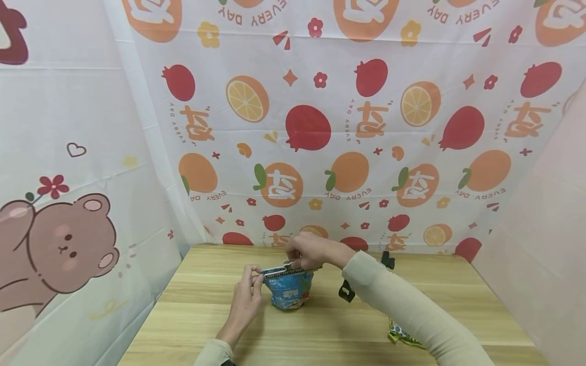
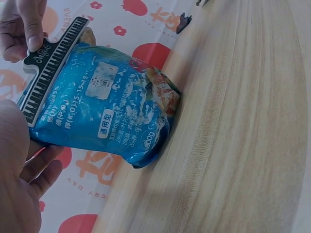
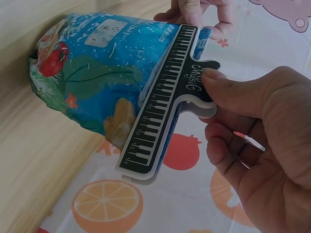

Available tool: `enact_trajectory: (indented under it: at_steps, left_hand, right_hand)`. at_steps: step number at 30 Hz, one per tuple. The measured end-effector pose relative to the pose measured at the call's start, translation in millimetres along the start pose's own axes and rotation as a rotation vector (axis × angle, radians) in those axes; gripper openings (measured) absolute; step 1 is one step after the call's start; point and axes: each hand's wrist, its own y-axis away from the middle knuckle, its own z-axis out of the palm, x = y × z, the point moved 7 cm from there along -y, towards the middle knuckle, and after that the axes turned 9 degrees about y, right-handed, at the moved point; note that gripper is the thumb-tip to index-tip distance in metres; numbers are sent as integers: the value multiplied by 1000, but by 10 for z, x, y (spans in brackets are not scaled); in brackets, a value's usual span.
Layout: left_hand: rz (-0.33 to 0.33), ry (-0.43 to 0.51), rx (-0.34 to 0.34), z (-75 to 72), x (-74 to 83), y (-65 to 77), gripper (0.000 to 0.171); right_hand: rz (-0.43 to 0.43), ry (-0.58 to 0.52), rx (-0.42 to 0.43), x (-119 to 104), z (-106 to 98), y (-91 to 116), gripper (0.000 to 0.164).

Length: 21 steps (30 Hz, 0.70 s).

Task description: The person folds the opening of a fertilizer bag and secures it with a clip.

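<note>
A blue plastic bag [image 1: 289, 292] with printed white lettering and vegetable pictures stands on the wooden table. Across its folded top lies a long clip [image 3: 158, 99] with a piano-key pattern and the word Music. My right hand [image 1: 311, 250] pinches the clip's handle between thumb and fingers, also seen in the right wrist view. At the other end of the clip, my left hand [image 1: 247, 297] pinches the bag's top corner. In the left wrist view the bag's lower part [image 2: 146, 126] touches the table; the contents cannot be seen.
On the right of the table lie a black clip-like object [image 1: 346, 292] and another black object [image 1: 387, 259] behind the right forearm. A yellow-green patterned packet [image 1: 403, 336] is partly covered by the right sleeve [image 1: 412, 305]. A fruit-printed cloth [image 1: 306, 127] hangs behind the table [image 1: 183, 305].
</note>
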Motion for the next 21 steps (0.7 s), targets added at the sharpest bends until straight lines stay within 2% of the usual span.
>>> enact_trajectory:
  at_steps: [11,21]
  left_hand:
    - [7,-28,8,-16,22,6,10]
    - [-13,5,11,-32,31,34,18]
  right_hand:
    - [-7,-28,16,5,9,-24,21]
    - [57,-115,-1,33,18,30,9]
